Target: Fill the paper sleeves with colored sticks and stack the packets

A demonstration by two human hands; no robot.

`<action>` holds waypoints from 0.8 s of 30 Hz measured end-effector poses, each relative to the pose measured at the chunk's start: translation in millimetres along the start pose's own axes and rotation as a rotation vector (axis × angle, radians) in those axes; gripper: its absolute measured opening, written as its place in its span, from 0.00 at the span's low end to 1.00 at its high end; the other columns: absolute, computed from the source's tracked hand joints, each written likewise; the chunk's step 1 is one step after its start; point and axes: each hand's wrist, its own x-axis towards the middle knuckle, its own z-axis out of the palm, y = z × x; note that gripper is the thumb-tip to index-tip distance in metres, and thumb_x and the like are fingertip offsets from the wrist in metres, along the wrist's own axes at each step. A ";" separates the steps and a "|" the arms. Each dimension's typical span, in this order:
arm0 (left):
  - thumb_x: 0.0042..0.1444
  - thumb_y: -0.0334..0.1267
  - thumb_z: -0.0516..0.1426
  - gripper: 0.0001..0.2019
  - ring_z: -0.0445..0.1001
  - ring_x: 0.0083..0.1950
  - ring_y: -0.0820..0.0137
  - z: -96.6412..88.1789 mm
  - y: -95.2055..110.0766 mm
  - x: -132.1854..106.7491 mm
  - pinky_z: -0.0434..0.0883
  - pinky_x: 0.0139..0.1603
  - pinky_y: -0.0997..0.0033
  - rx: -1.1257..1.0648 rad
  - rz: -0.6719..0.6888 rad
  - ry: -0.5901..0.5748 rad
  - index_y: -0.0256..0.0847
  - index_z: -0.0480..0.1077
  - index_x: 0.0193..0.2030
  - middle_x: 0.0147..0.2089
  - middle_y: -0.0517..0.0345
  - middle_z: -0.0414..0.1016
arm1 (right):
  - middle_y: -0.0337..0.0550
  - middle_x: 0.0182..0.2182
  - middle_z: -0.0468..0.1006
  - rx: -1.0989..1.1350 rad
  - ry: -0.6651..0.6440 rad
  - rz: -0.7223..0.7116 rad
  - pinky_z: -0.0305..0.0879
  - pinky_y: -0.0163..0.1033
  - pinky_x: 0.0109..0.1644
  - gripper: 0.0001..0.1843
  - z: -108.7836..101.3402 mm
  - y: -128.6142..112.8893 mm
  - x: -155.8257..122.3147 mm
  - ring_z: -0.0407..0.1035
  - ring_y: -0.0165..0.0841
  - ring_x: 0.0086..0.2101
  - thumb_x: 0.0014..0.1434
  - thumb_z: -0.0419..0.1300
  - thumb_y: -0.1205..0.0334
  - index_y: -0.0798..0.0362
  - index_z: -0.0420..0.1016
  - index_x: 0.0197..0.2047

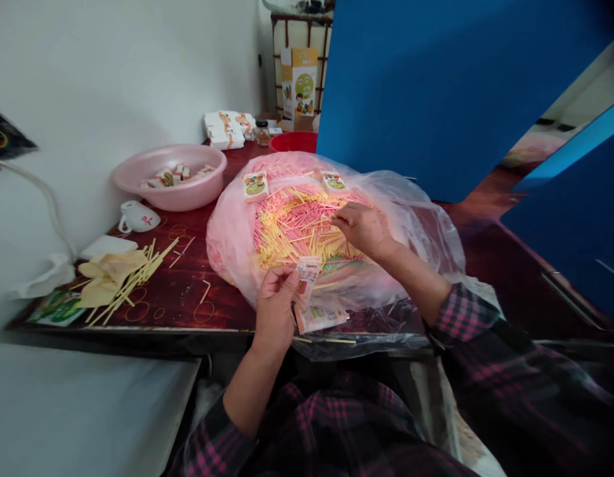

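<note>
A big clear plastic bag (426, 225) lies open on the dark red table (187, 298), holding a heap of thin yellow and pink sticks (291, 228). My left hand (275, 308) is closed on a small printed packet (307, 277) at the bag's near edge. A stack of similar packets (319, 318) lies just below it. My right hand (362, 228) rests on the stick heap with its fingers pinched together among the sticks. Two printed packets (255, 185) lie on the far side of the heap.
A pink basin (170, 175) with small packs stands at the back left, a white cup (136, 217) beside it. Loose sticks and yellow gloves (108, 275) lie at the left. A red bowl (294, 140), a jar and white packs stand behind. Blue panels (436, 86) rise at right.
</note>
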 end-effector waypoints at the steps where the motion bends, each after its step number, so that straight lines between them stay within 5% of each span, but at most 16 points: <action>1: 0.42 0.44 0.74 0.16 0.75 0.35 0.75 -0.1 -0.6 0.2 0.74 0.41 0.74 0.000 0.005 -0.006 0.43 0.75 0.31 0.34 0.64 0.77 | 0.45 0.31 0.79 0.154 0.064 0.035 0.64 0.42 0.42 0.12 -2.3 -3.8 -4.4 0.70 0.36 0.35 0.63 0.61 0.62 0.52 0.76 0.27; 5: 0.44 0.44 0.74 0.15 0.75 0.37 0.75 1.2 -2.7 0.6 0.75 0.43 0.73 0.015 0.014 -0.040 0.43 0.75 0.32 0.35 0.64 0.77 | 0.37 0.24 0.75 0.843 0.149 0.219 0.65 0.39 0.32 0.15 -11.2 -32.1 -31.2 0.66 0.31 0.26 0.57 0.67 0.50 0.49 0.73 0.25; 8: 0.43 0.45 0.74 0.15 0.75 0.37 0.74 3.7 -3.9 0.2 0.75 0.42 0.72 0.018 0.012 -0.063 0.43 0.76 0.32 0.36 0.63 0.77 | 0.37 0.26 0.78 1.063 0.150 0.253 0.69 0.41 0.37 0.16 -11.8 -54.8 -53.3 0.69 0.32 0.29 0.52 0.72 0.47 0.48 0.75 0.25; 19: 0.43 0.44 0.74 0.15 0.73 0.34 0.75 9.1 -6.0 -2.6 0.72 0.39 0.73 0.001 -0.025 -0.105 0.42 0.75 0.31 0.35 0.63 0.77 | 0.40 0.39 0.83 1.068 0.020 0.274 0.68 0.48 0.56 0.12 4.5 -67.2 -77.0 0.75 0.37 0.44 0.50 0.74 0.50 0.46 0.80 0.25; 24: 0.44 0.43 0.73 0.15 0.72 0.33 0.76 9.3 -6.7 -2.0 0.71 0.37 0.74 0.006 -0.022 -0.085 0.42 0.75 0.32 0.36 0.63 0.76 | 0.43 0.56 0.79 0.953 -0.045 0.157 0.66 0.50 0.63 0.22 3.8 -68.8 -80.9 0.72 0.38 0.55 0.60 0.67 0.47 0.42 0.77 0.57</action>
